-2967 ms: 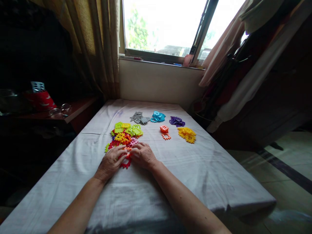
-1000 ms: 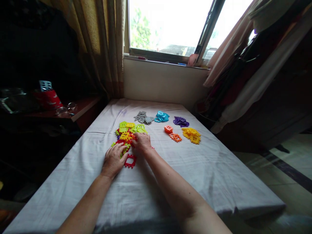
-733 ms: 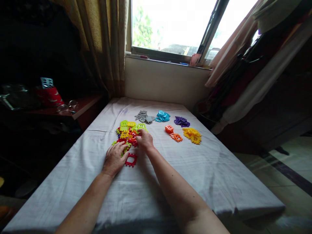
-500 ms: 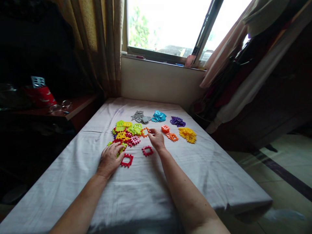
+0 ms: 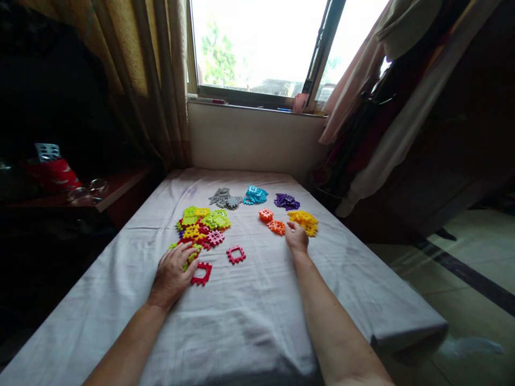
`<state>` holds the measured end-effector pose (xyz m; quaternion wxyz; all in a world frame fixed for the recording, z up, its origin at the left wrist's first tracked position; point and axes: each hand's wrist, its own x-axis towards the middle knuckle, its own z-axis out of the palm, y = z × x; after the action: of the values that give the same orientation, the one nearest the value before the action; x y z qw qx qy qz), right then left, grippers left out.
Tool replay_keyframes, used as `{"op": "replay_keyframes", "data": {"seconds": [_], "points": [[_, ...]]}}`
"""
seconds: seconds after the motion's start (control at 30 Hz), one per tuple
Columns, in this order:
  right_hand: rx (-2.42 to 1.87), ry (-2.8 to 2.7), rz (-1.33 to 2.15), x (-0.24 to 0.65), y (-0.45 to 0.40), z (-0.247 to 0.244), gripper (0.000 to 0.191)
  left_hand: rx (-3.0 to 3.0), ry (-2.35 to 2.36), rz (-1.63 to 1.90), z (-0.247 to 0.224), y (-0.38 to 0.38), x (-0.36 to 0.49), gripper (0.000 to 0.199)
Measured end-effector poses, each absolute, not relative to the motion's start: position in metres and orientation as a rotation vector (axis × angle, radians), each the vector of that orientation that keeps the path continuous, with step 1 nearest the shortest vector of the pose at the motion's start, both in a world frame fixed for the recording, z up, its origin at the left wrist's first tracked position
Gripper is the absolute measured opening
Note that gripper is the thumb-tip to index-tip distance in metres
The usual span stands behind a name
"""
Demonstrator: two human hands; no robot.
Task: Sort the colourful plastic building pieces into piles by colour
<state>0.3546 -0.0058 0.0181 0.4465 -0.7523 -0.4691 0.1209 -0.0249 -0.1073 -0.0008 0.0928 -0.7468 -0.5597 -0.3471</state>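
My left hand (image 5: 173, 273) lies with fingers spread over lime green interlocking pieces (image 5: 192, 257) at the near edge of a mixed pile (image 5: 197, 231). Beside its thumb is a red square frame piece (image 5: 202, 273); a second, pinkish-red frame piece (image 5: 236, 254) lies apart to the right. My right hand (image 5: 298, 238) has its fingers pinched together at the right edge of the orange pieces (image 5: 277, 227), on an orange piece mostly hidden by the fingers. Just beyond this hand sits a yellow pile (image 5: 304, 221).
Grey (image 5: 225, 198), blue (image 5: 255, 194) and purple piles (image 5: 287, 201) line the back of the cloth-covered table (image 5: 241, 327). At left, glasses (image 5: 88, 190) and a red container (image 5: 52, 174) stand on a dark desk. Clothes (image 5: 382, 150) hang at right.
My right hand has carried the orange frame piece from beside the mixed pile rightward to the orange pieces. My left hand stays on the lime green pieces. The view has shifted slightly.
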Motion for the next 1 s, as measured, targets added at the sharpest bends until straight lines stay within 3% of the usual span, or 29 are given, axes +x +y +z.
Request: {"op": "replay_keyframes", "data": {"seconds": [0.33, 0.6, 0.87, 1.0], "points": [[-1.770, -1.392, 0.202, 0.327, -0.020, 0.017, 0.032, -2.726, -1.297, -0.607, 0.017, -0.104, 0.019, 0.045], [-1.599, -1.976, 0.285, 0.268, -0.029, 0.030, 0.030, -2.569, -1.464, -0.643, 0.028, -0.063, 0.001, 0.032], [-1.771, -2.071, 0.339, 0.221, 0.004, 0.042, 0.033, -2.536, -1.686, -0.400, 0.050, -0.015, 0.023, 0.050], [-1.816, -2.102, 0.318, 0.213, 0.011, 0.036, 0.027, -2.456, -1.811, -0.233, 0.055, -0.002, 0.027, 0.049]]}}
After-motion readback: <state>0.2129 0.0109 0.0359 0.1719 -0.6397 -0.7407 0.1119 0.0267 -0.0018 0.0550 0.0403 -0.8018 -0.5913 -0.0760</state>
